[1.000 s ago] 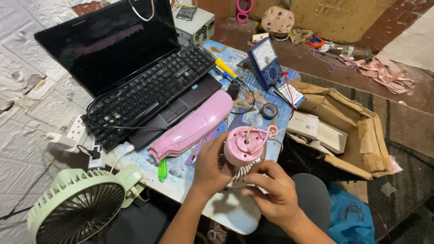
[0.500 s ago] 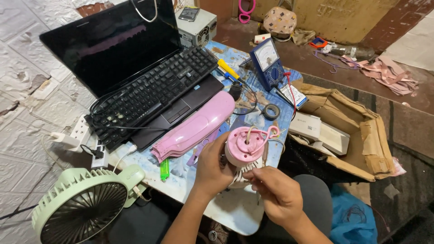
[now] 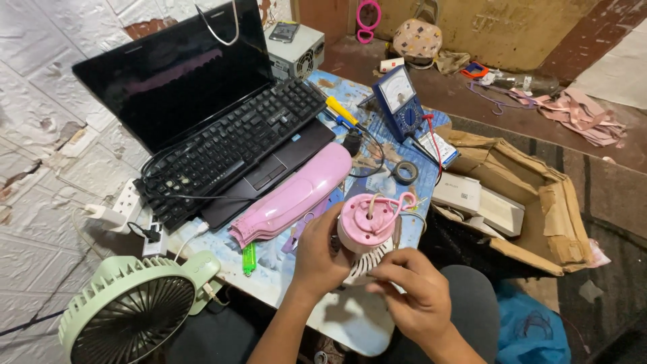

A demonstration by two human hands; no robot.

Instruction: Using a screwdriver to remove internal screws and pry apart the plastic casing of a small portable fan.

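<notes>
Pink fan motor (image 3: 367,222) in both hands

Right hand (image 3: 411,296): has slid slightly down and right, its fingertips now at the white grille under the pink motor housing (image 3: 367,222).
Left hand (image 3: 320,253): keeps its grip on the housing's left side.
Green fan (image 3: 131,313): sits further into view at lower left as the camera shifted.
</notes>
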